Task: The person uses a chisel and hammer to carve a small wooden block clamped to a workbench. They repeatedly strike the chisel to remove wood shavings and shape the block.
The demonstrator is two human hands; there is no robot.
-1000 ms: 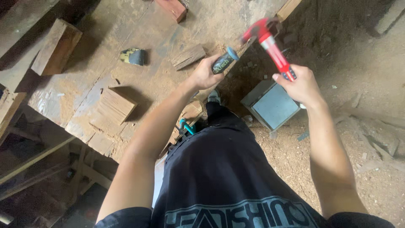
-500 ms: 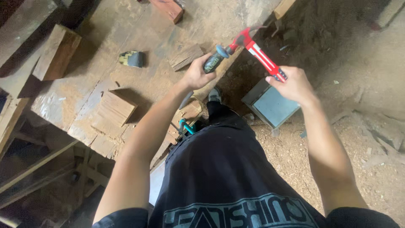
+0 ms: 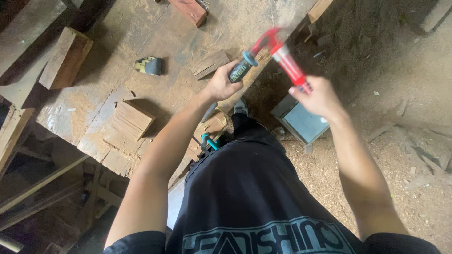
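Red clamp (image 3: 282, 59), blurred, held in the air past the desk's (image 3: 155, 37) right edge. Left hand (image 3: 221, 84) clenched on its dark grip (image 3: 241, 70); right hand (image 3: 318, 96) closed around the red bar's low end. Wood blocks (image 3: 132, 117) lie left on the desk; grey box (image 3: 303, 123) on the sawdust floor below.

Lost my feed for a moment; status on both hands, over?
Left hand grips dark tool handle. Right hand grips red bar of same tool, blurred. Wooden workbench beneath, nothing blocking.
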